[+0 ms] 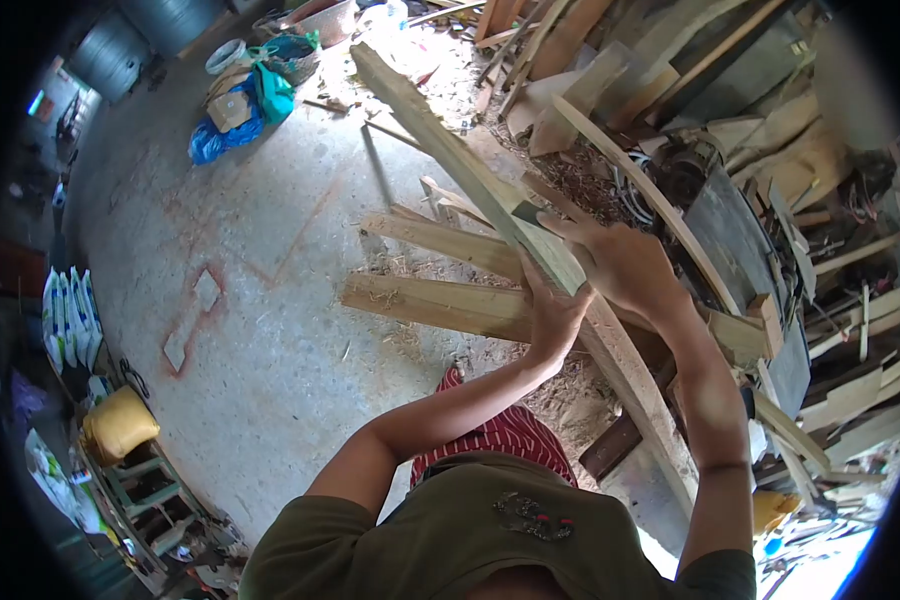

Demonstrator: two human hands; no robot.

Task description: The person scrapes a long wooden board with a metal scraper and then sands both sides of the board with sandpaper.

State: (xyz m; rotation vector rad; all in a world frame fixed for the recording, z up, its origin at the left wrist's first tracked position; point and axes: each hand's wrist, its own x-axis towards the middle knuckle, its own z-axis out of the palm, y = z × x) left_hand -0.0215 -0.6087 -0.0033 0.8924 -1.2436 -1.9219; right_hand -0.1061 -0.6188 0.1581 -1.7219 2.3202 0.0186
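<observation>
A long, rough-edged wooden board (440, 140) slants from the upper left down to my hands. My left hand (553, 318) is closed around its near edge from below. Over the board, my right hand (625, 265) is closed on a tool whose dark flat blade (528, 212) lies against the wood; its handle is mostly hidden in my fingers. Beneath are two thick timber pieces (435, 303), lying crosswise with shavings on them. Another long beam (640, 400) runs from under my hands toward the lower right; whether it joins the board is hidden.
Wood offcuts (580, 110) and planks crowd the right side, near a grey metal panel (735, 240). Shavings (580, 410) cover the floor by my feet. Bags and a blue plastic sheet (220, 140) lie at the back left. A yellow container (120, 425) stands on a green frame.
</observation>
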